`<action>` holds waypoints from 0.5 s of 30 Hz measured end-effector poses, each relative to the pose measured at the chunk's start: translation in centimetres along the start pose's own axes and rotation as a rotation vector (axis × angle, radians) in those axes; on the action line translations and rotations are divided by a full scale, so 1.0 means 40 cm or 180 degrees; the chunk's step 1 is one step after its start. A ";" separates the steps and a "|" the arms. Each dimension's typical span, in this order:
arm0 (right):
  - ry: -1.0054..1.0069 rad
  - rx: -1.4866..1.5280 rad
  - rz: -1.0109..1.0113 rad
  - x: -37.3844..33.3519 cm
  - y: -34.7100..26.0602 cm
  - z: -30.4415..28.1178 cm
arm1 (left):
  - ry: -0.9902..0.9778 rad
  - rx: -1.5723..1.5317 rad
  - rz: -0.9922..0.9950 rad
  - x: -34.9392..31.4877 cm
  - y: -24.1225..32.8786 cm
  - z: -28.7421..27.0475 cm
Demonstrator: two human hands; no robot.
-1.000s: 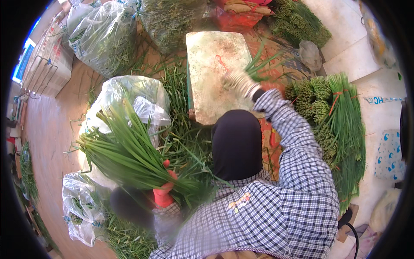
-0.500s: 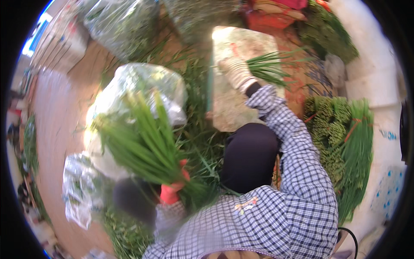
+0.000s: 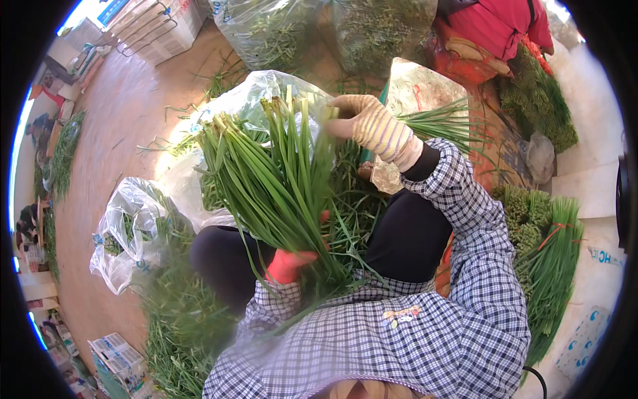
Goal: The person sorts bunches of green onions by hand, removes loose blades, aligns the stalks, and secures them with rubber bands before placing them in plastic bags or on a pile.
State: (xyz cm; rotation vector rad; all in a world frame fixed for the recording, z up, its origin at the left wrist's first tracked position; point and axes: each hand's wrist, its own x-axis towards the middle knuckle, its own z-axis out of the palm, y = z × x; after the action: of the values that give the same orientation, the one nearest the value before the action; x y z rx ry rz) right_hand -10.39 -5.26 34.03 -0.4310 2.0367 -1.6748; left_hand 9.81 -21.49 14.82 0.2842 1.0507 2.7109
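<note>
A thick bunch of long green chive stems (image 3: 266, 176) stands slanted in front of me, its pale cut ends uppermost. My left hand (image 3: 290, 263), in a red glove, is closed around its lower part, close to my lap. At the bunch's upper right edge, my right hand (image 3: 364, 126), in a striped cream glove, has its fingers closed on the ends of a few stems that look blurred. A smaller bundle of chive stems (image 3: 438, 123) lies on the pale board (image 3: 422, 83) behind my right wrist.
Tied chive bundles (image 3: 555, 259) lie at the right against white boxes. Loose green leaves (image 3: 186, 332) cover the floor around my knees. A clear plastic bag (image 3: 129, 259) sits at the left, with large filled bags (image 3: 266, 33) farther off. A person in red (image 3: 495, 30) is at the far right.
My right hand has come from the board to the upper edge of the bunch, leaving the small bundle behind. The left hand still holds the bunch, now nearer the middle of the view.
</note>
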 end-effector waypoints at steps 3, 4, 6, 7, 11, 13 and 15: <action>0.0046 -0.0054 -0.0031 0.003 0.023 -0.035 | 0.0679 -0.0137 -0.0177 -0.007 0.035 0.059; 0.0043 0.0010 -0.0058 0.007 0.034 -0.041 | 0.0736 -0.0215 -0.0265 -0.010 0.029 0.046; 0.0028 -0.0006 -0.0104 0.002 0.023 -0.019 | 0.0484 -0.0082 -0.0049 -0.020 -0.014 -0.033; -0.0065 -0.0154 -0.0225 0.005 0.023 -0.017 | 0.0226 0.0056 0.0138 -0.019 -0.045 -0.078; -0.0267 -0.0735 -0.0282 0.008 0.019 -0.021 | -0.0228 -0.0336 -0.0035 0.000 -0.085 -0.146; -0.0377 -0.0732 -0.0354 -0.004 0.003 -0.020 | -0.0195 -0.0225 0.0582 -0.003 -0.077 -0.119; -0.0715 -0.0214 -0.0434 -0.011 -0.008 -0.010 | -0.0072 -0.0157 0.0434 -0.013 -0.082 -0.133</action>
State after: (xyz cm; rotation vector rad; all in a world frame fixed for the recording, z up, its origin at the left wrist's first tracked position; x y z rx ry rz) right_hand -10.26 -4.77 34.45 -0.7608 1.9388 -1.5583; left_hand 9.39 -22.67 8.67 0.3905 0.9910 2.8422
